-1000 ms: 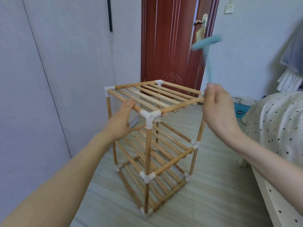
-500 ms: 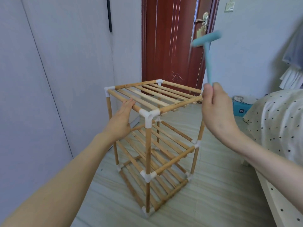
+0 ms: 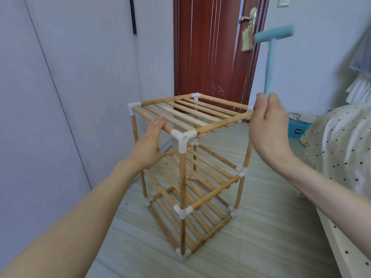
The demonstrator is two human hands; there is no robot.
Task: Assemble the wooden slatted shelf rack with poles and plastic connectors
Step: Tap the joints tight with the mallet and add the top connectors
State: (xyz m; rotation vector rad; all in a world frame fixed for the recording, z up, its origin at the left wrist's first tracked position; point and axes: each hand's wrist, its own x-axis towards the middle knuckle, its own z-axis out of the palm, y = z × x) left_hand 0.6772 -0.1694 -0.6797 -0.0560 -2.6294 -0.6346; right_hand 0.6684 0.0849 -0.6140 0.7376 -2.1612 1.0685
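A three-tier wooden slatted rack (image 3: 192,117) stands upright on the floor, its poles joined by white plastic connectors (image 3: 183,137). My left hand (image 3: 149,141) grips the top tier's left rail, fingers curled over the pole. My right hand (image 3: 267,129) holds a light-blue plastic mallet (image 3: 270,57) by the bottom of its handle. The mallet's head is raised high above the rack's near right top corner, which my right hand hides.
A red-brown door (image 3: 210,47) stands behind the rack. Pale wardrobe panels (image 3: 60,87) run along the left. A bed with a dotted cover (image 3: 345,147) is at the right, with a blue box (image 3: 297,130) on the floor beside it.
My right hand and the mallet have shifted slightly right and the mallet stands more upright. The left hand keeps its grip on the top rail.
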